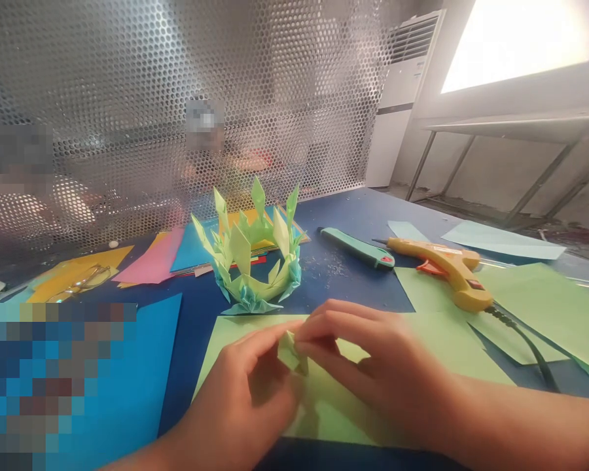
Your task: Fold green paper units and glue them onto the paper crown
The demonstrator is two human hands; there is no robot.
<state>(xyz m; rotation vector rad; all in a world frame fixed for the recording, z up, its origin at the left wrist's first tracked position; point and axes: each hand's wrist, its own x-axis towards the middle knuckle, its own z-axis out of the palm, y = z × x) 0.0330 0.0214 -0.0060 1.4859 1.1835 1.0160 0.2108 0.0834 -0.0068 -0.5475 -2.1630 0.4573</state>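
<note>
Head view: my left hand [248, 386] and right hand [373, 360] pinch a small paper fold [290, 353] above the green sheet [422, 366], probably mid-crease; I'd press firmly, edges aligned, near the crown [252, 261].

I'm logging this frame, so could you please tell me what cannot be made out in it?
- Small folded green piece, head view: mostly covered by the left hand and right hand; its shape is unclear.
- Lower left corner: pixelated.
- Behind the perforated screen: people blurred.
- Glue gun cord: cut off by the right forearm.
</note>
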